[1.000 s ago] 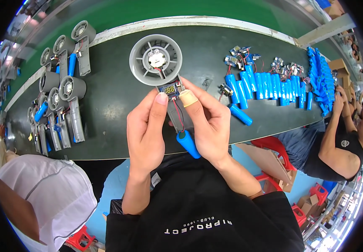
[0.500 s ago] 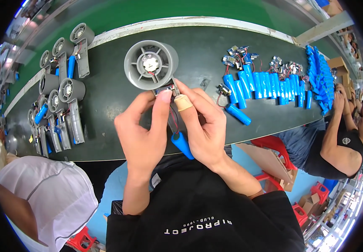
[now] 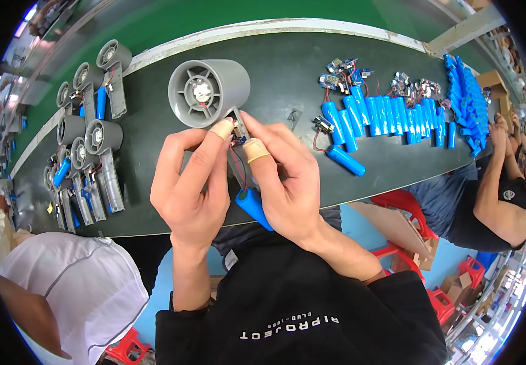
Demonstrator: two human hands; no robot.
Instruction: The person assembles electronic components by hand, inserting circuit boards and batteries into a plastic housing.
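Note:
Both hands work at the neck of a grey fan housing, a round barrel with a spoked centre. My left hand pinches the neck, a beige-covered fingertip at the small circuit board. From the other side my right hand grips the neck and handle, its thumb wearing a beige finger cot. Red and dark wires run down from the board along the partly hidden handle. A blue cylindrical battery hangs at the lower end, beside my right palm.
Several grey fan housings with handles lie at the left of the dark table. To the right are wired blue batteries with circuit boards, then a pile of blue batteries. Other people sit at both sides.
The fan housing has shifted slightly left and turned, showing more of its side. My left thumb has come away from the board, and a covered left fingertip now presses there.

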